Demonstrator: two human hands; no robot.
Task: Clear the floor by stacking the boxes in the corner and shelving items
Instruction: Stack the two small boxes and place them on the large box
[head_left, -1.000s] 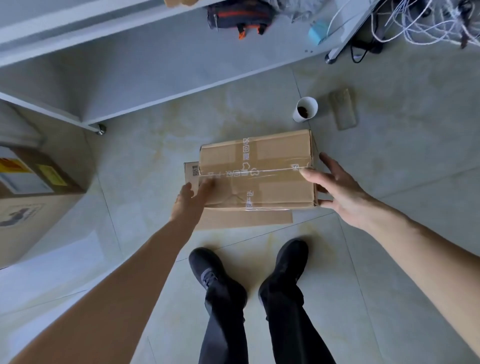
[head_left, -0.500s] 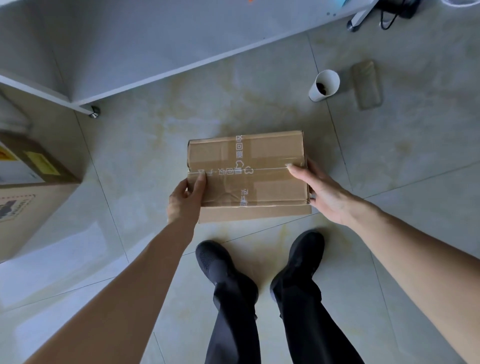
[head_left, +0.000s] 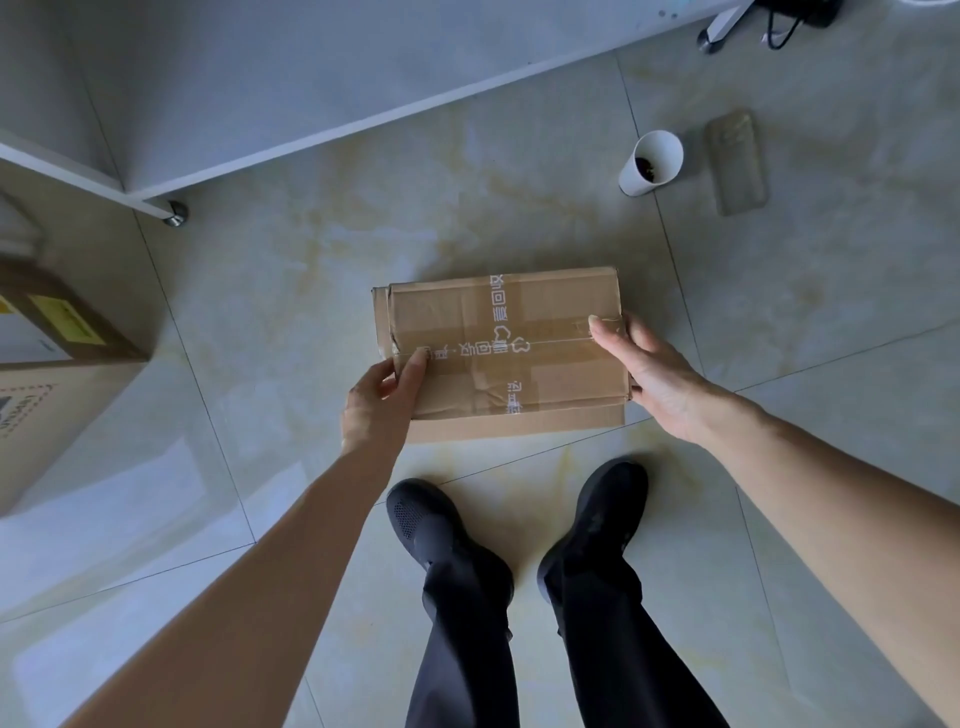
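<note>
A taped brown cardboard box (head_left: 506, 343) lies on the tiled floor just ahead of my two black shoes, stacked on a flatter cardboard box whose edge (head_left: 514, 426) shows beneath it. My left hand (head_left: 382, 402) grips the top box's left end, thumb on top. My right hand (head_left: 649, 371) clasps its right end, thumb on the lid and fingers round the side. A larger brown box (head_left: 57, 395) with yellow labels stands at the far left.
A white shelf unit (head_left: 291, 93) on casters spans the top of the view. A white paper cup (head_left: 649, 163) with dark residue and a clear phone case (head_left: 735, 169) lie on the floor at upper right. Black cables (head_left: 784, 21) trail beyond.
Both hands have closed in on the ends of the top box. The boxes now sit squared up over each other. My view has tilted down and nearer.
</note>
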